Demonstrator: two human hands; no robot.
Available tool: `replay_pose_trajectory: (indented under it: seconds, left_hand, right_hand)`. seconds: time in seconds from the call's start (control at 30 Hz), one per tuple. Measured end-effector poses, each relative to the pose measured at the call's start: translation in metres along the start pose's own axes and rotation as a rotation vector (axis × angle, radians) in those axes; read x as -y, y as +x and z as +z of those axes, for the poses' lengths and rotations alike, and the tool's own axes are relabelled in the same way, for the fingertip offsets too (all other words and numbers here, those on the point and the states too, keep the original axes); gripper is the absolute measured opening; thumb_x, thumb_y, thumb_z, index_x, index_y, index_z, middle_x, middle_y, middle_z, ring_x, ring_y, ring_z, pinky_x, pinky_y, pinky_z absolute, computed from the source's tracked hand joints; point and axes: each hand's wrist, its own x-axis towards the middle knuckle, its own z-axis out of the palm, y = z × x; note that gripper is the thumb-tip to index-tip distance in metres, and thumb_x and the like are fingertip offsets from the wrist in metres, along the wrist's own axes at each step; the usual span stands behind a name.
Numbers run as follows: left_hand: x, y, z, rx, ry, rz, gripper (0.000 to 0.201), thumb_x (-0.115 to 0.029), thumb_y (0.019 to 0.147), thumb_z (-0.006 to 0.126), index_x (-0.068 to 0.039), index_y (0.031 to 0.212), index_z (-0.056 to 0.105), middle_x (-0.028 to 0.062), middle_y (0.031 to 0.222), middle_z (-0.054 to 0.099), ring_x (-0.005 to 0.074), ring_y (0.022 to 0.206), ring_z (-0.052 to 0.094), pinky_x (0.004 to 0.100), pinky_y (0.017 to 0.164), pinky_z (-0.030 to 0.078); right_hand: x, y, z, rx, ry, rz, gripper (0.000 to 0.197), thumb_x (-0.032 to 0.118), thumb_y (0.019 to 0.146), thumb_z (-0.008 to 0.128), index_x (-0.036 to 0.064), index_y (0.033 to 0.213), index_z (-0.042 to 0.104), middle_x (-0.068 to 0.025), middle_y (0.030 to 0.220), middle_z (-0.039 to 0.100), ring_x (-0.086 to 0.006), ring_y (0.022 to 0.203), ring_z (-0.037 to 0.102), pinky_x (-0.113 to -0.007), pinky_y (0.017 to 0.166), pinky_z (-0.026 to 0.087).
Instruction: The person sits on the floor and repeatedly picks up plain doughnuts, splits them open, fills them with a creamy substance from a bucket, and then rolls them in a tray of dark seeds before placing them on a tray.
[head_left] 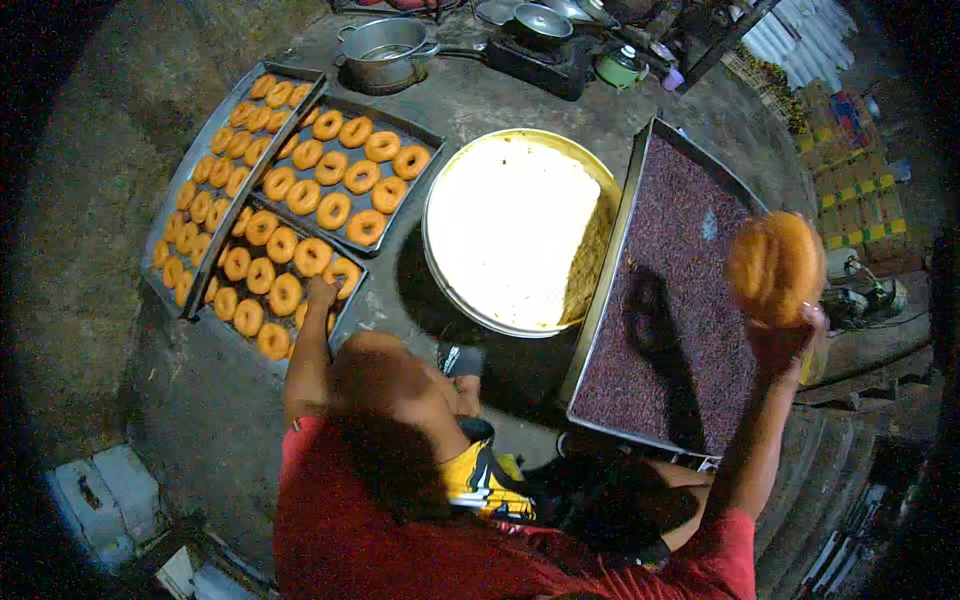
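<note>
Head view: left of the round metal tub [575,150], 3 baking trays [420,135] hold ring doughnuts [285,293], perhaps for easy reach; the left hand [320,296] touches 1, its grip unclear. Right of the tub, the right hand [785,332] grips a blurred doughnut [775,262] from below, likely keeping its top free, by a rimmed tray [610,270] containing purple-brown granules [680,215].

Doughnuts [313,246] by L grip [322,292]: matt, slightly uneven crust; their trays [411,200], dull metal. Btwn grips, cream filling [510,225] — smooth-looking, glare-washed. Next to R grip [787,332], granules [625,380] rough, grainy; granule tray [610,270] metal, low sheen. Held doughnut [775,262]: blurred, finish n/c. Beyond L grip, pot [385,72] — dull metal. Floor under all [225,430]: rough, matt, concrete-like.
</note>
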Motion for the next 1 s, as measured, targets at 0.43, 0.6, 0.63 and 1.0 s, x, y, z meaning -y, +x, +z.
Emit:
replay_pose_trajectory:
  seconds: [0.43,0.6,0.63,1.0]
  left_hand:
    - [-0.128,-0.059,-0.146,-0.159,-1.998,-0.185,0.048,-0.027,0.094,0.06,-0.005,0.135,0.047,0.0164,0.139,0.05,0.0385,0.128,0.048,0.0678,0.103,0.038]
    - [-0.201,-0.084,-0.246,0.18,-2.176,0.17,0.068,-0.045,0.095,0.049,-0.002,0.146,0.034,0.0219,0.149,0.037,0.0458,0.136,0.037,0.0657,0.108,0.033]
    - [-0.224,-0.088,-0.258,0.179,-2.108,0.166,0.065,-0.043,0.095,0.049,-0.002,0.143,0.038,0.0225,0.147,0.039,0.0442,0.133,0.041,0.0625,0.107,0.035]
    - [-0.413,-0.072,-0.113,0.104,0.025,1.166,0.049,-0.036,0.077,0.075,0.004,0.103,0.062,0.0379,0.136,0.041,0.0482,0.129,0.041,0.0485,0.108,0.035]
  right_hand:
    - [-0.208,0.086,0.201,0.825,-1.474,-0.324,0.04,0.012,0.082,0.063,0.0057,0.12,0.051,-0.0302,0.101,0.053,-0.0482,0.095,0.056,-0.053,0.069,0.053]
    - [-0.12,0.097,0.185,0.562,-0.778,0.007,0.049,0.015,0.082,0.067,0.0058,0.126,0.045,-0.0219,0.108,0.059,-0.0292,0.092,0.064,-0.037,0.064,0.057]
    - [-0.096,0.09,0.171,0.512,-0.395,0.173,0.052,0.016,0.084,0.067,0.0064,0.129,0.043,-0.0186,0.11,0.06,-0.0255,0.091,0.065,-0.032,0.062,0.057]
    - [-0.036,-0.048,0.053,0.066,0.345,0.062,0.065,0.018,0.083,0.069,0.0099,0.139,0.038,-0.0083,0.114,0.058,-0.0146,0.092,0.062,-0.023,0.069,0.054]
